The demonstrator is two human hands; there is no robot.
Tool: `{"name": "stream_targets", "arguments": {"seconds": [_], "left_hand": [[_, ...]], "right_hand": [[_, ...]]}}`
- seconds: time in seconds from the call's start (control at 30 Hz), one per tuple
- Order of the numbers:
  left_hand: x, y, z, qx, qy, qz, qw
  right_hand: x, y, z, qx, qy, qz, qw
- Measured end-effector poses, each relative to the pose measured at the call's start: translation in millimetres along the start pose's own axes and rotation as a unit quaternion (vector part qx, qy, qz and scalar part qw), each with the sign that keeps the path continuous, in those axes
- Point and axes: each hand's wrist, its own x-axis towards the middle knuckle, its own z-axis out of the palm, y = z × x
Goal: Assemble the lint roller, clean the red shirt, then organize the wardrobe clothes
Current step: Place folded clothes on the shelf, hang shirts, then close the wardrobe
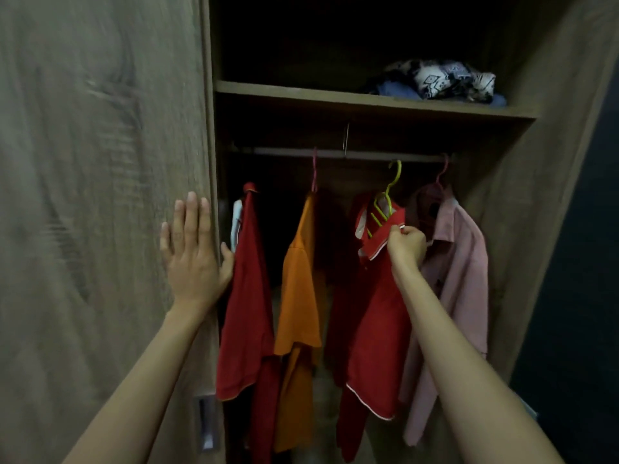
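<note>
A wood-grain wardrobe door stands left of the hanging rail; the left hand lies flat and spread on its edge. Below the rail, the right hand pinches the red shirt collar on a yellow-green hanger. Folded clothes sit above. No writing is legible; the wardrobe's depths are dark.

red shirt on green hanger, hanging
</note>
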Motion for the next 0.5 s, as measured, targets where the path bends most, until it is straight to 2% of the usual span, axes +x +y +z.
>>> {"name": "stream_targets", "arguments": {"seconds": [0.27, 0.5], "left_hand": [[-1, -2, 7, 0.019, 0.046, 0.007, 0.999], [-1, 0, 8, 0.020, 0.052, 0.006, 0.998]], "right_hand": [[47, -34, 47, -0.047, -0.031, -0.013, 0.998], [68, -33, 72, -0.071, -0.054, 0.005, 0.996]]}}
